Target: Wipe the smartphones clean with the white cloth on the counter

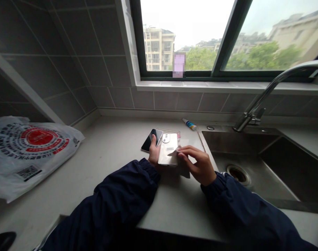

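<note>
The pale phone (164, 148) is held above the counter (96, 167), left of the sink (204, 139). The left hand (154, 154) grips its edge, thumb at the side; the remaining fingers are hidden beneath. The right hand (199, 164), nearer the sink, pinches a thin grey cloth (184, 169) between thumb and fingertips, one corner overlapping the phone's back. Small marks there are too tiny to read. Farther left of the sink lies a dark-screened phone (147, 142), partly covered by the left hand. By the sink's back left corner, a tube (190, 124) has a blue-and-yellow label, illegible. Well left of the sink, a white plastic bag (36, 150), cut off by the frame, bears Chinese characters around a red disc and a QR code.
</note>
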`<state>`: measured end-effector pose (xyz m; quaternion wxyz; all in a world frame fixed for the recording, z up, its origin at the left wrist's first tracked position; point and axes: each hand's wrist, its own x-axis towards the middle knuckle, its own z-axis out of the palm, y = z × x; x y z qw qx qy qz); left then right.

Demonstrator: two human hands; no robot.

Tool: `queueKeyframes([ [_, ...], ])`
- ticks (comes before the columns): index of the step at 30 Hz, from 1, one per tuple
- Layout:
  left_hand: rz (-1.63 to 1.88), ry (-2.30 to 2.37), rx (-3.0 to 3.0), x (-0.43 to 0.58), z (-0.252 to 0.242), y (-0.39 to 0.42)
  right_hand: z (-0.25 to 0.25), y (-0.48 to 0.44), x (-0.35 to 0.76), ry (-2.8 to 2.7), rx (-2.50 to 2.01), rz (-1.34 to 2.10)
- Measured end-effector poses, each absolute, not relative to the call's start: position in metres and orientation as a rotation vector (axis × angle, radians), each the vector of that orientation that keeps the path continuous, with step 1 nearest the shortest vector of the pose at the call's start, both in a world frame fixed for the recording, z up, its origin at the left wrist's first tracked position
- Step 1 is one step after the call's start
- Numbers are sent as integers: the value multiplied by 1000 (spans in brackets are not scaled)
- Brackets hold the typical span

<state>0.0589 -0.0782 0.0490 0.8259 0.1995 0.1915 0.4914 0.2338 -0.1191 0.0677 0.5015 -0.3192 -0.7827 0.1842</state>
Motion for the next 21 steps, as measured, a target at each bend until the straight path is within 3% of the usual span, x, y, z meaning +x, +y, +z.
queueKeyframes([
  [6, 1076, 416, 474, 63, 37, -77, 65, -117, 237, -1631, -1104, 493],
  [14, 1081, 474, 473, 67, 48, -86, 59, -119, 237, -2133, -913, 313],
  [21, 1020, 489, 529, 65, 37, -83, 54, -120, 237, -2290, -1004, 159],
])
